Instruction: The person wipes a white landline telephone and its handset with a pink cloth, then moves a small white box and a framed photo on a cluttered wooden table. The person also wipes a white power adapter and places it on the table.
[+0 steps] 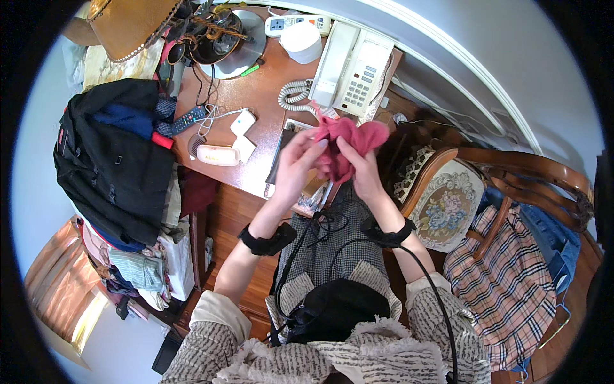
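A bunched pink-red knitted or crocheted piece point(344, 161) is held up in front of me, above the near right corner of the desk. My left hand point(298, 161) grips its left side, thumb against the fabric. On its right side my right hand point(365, 172) presses with the thumb, and the other fingers are hidden behind it. A thin strand rises from its upper left. Beneath the hands lie magazines or booklets point(307, 204), partly covered.
A corded telephone point(364, 72), a power strip point(273, 25), a remote control point(188, 120) and an oblong case point(218, 155) rest on the wooden desk point(268, 62). Dark clothes point(115, 168) are piled left. A carved chair point(443, 206) with a plaid shirt point(508, 278) stands right. Black cables cross my lap.
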Demonstrator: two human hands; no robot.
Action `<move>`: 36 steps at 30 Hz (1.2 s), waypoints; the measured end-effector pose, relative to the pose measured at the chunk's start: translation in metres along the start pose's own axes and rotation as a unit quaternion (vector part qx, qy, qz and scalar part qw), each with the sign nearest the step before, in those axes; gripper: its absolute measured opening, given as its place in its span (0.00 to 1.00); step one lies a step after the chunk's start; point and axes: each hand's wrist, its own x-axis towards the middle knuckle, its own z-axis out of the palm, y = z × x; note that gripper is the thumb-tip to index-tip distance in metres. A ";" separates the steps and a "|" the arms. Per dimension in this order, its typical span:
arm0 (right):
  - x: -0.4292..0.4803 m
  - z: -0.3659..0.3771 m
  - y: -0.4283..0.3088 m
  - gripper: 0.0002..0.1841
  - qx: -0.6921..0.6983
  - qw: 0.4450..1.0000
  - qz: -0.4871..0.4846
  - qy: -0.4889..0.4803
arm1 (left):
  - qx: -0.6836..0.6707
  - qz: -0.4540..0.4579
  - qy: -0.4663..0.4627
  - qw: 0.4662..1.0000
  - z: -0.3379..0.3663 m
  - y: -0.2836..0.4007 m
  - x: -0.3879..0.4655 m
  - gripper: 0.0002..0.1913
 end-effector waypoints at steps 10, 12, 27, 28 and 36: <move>0.038 -0.042 -0.017 0.19 -0.151 0.986 -0.050 0.050 | 0.163 0.022 -0.059 0.985 -0.013 -0.010 -0.007 0.24; 0.078 -0.046 -0.028 0.16 -0.363 0.908 -0.194 0.072 | 0.141 0.029 -0.006 0.990 -0.029 -0.008 -0.009 0.20; 0.127 -0.027 0.056 0.29 -0.805 0.459 -0.351 -0.134 | 0.087 -0.010 0.040 0.995 -0.062 -0.012 -0.033 0.20; 0.122 -0.028 0.059 0.25 -0.777 0.428 -0.444 -0.124 | 0.086 0.005 0.037 0.996 -0.062 -0.011 -0.034 0.20; 0.170 -0.014 -0.030 0.24 -0.763 0.517 -0.388 0.008 | 0.078 0.022 0.059 0.995 -0.081 -0.001 -0.040 0.19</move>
